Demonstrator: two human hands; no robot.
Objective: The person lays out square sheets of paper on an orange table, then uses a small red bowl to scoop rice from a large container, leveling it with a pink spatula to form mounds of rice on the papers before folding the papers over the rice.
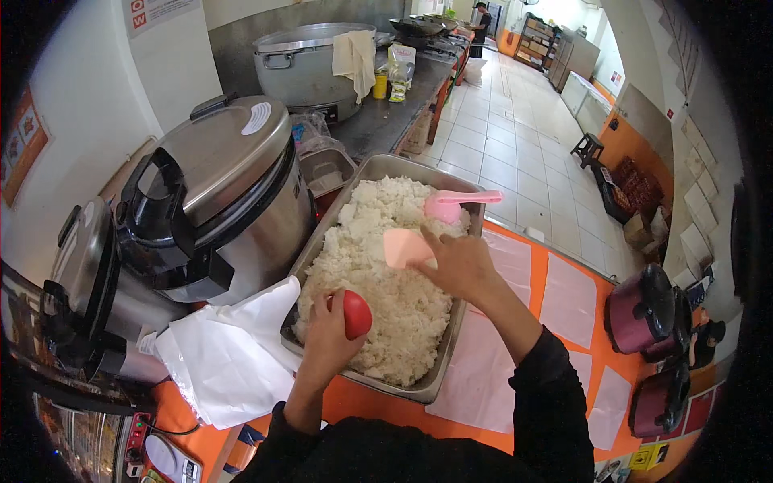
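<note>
A deep steel tray [444, 374] full of cooked white rice [374, 302] stands on an orange table before me. My left hand [331, 332] grips a red rounded bowl or cup [357, 314] over the near left part of the rice. Over the rice's right side, my right hand [456, 259] has its thumb and index finger at a pale pink flat paddle [404, 247], likely a rice paddle; its handle is hidden by the hand. Just beyond, a pink scoop [447, 205] rests on the rice, its handle reaching over the tray's right rim.
Pink paper sheets [567, 299] lie on the orange table at right. White sheets [223, 356] and large steel rice cookers [241, 181] are at left. Maroon rice cookers [640, 314] stand at right. Beyond are a big pot [314, 72] and two other people.
</note>
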